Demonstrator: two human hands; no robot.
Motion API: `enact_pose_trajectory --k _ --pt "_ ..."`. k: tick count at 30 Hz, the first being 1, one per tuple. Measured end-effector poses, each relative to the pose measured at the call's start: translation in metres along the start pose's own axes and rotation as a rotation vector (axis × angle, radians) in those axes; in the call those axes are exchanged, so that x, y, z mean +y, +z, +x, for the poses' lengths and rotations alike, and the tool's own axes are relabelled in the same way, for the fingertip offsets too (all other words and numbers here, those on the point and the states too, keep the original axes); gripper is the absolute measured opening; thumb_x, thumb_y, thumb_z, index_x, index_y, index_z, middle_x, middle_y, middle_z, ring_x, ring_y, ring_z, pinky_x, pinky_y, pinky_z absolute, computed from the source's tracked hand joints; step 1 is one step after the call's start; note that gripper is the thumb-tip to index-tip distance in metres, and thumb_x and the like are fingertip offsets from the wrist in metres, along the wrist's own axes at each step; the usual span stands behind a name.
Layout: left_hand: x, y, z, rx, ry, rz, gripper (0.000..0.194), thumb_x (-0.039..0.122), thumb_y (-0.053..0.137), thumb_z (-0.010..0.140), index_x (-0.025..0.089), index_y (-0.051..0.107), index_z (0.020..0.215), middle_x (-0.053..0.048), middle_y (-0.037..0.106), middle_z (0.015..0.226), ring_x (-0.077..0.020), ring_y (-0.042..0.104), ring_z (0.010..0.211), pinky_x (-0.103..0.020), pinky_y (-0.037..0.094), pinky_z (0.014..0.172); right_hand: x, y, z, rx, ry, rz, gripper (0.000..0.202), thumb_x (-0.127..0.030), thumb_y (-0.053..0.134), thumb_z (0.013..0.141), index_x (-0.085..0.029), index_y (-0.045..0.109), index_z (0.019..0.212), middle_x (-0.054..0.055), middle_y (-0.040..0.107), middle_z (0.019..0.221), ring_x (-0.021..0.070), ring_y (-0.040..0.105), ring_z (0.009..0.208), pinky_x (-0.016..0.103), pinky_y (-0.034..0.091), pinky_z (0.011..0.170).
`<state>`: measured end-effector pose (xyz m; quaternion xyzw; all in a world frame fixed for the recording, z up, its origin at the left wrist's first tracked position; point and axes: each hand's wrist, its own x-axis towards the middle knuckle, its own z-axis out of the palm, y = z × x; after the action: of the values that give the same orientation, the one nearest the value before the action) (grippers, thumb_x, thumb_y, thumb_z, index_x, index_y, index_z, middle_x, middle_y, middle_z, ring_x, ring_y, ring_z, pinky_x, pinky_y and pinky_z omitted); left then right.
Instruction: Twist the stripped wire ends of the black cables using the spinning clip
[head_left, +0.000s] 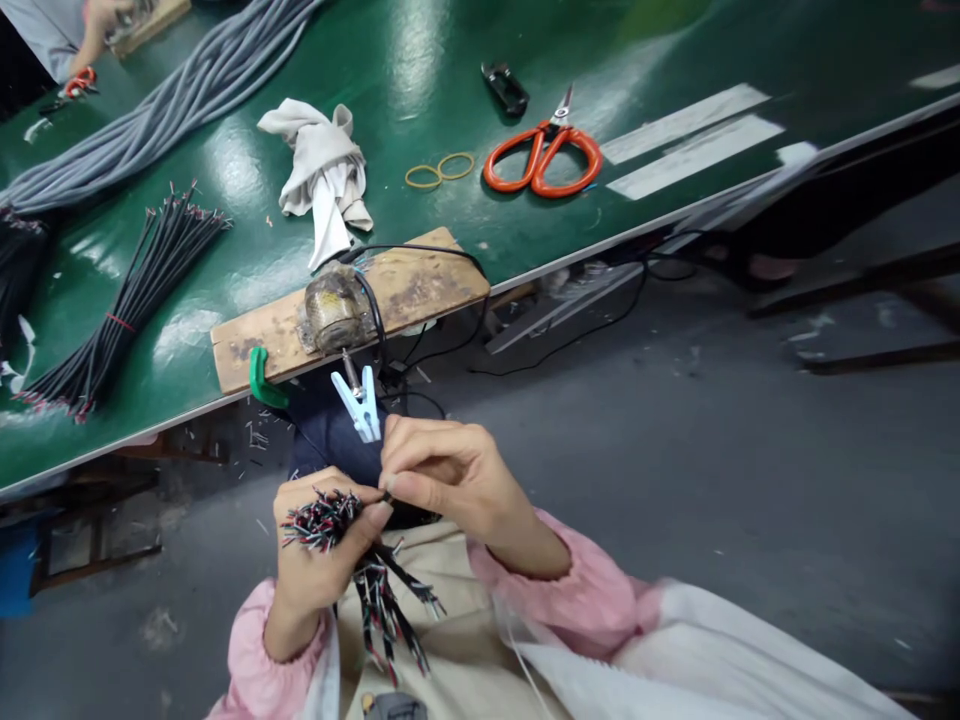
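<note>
My left hand is wrapped round a bundle of short black cables whose stripped ends show red, white and green wires. More cable ends hang below it over my lap. My right hand pinches at a dark cable tip beside my left thumb and forefinger; the tip is mostly hidden by the fingers. Just above my hands, a light blue clothespin is attached to a metal shaft of a small motor, which sits on a wooden board.
A green clamp grips the board at the table edge. Orange scissors, a black tool, rubber bands, a white cloth, black cable bundle and grey cables lie there. A person's hand shows top left.
</note>
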<state>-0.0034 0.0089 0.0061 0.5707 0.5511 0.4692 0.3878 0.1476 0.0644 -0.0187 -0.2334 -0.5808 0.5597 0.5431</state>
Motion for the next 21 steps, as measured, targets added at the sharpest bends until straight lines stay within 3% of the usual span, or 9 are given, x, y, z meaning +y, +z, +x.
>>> enact_pose_trajectory --k 3,5,9,14,21 --pt "0.001 0.006 0.0 0.112 0.073 0.078 0.014 0.008 0.076 0.078 0.022 0.076 0.075 0.003 0.073 0.065 -0.0111 0.064 0.054 -0.021 0.05 0.054 -0.01 0.004 -0.002 0.11 -0.151 -0.328 0.014 -0.01 0.068 0.086 -0.017 0.069 0.074 0.002 0.067 0.065 0.0149 0.058 0.062 0.031 0.048 0.061" --pt "-0.001 0.01 -0.002 0.213 0.135 0.128 0.015 0.007 0.075 0.077 0.022 0.074 0.074 0.003 0.073 0.065 -0.0113 0.064 0.054 -0.021 0.051 0.055 -0.012 0.01 -0.004 0.185 -0.223 -0.48 0.015 -0.007 0.065 0.087 -0.017 0.068 0.077 0.002 0.066 0.067 0.0155 0.058 0.063 0.031 0.048 0.062" --pt "-0.01 0.016 -0.007 0.33 0.115 0.21 0.012 0.012 0.076 0.079 0.021 0.072 0.071 0.003 0.071 0.064 -0.0122 0.064 0.054 -0.024 0.052 0.056 0.0 0.023 -0.007 0.299 -0.257 -0.513 0.017 -0.01 0.062 0.091 -0.02 0.064 0.078 0.001 0.066 0.066 0.016 0.057 0.063 0.031 0.046 0.06" --pt "-0.013 0.016 -0.008 0.312 0.041 0.225 0.01 0.018 0.076 0.079 0.021 0.074 0.07 0.003 0.069 0.06 -0.0123 0.062 0.052 -0.024 0.049 0.054 0.018 0.032 -0.01 0.418 -0.324 -0.505 0.018 -0.01 0.06 0.092 -0.022 0.064 0.079 0.001 0.065 0.065 0.0172 0.057 0.062 0.033 0.046 0.059" --pt "-0.009 0.013 -0.005 0.223 -0.083 0.083 0.015 0.024 0.07 0.084 0.02 0.077 0.072 0.001 0.07 0.056 -0.0135 0.062 0.049 -0.026 0.05 0.052 0.02 0.026 -0.011 0.366 -0.265 -0.298 0.015 -0.008 0.063 0.087 -0.02 0.069 0.08 0.002 0.069 0.066 0.0165 0.062 0.061 0.032 0.049 0.057"
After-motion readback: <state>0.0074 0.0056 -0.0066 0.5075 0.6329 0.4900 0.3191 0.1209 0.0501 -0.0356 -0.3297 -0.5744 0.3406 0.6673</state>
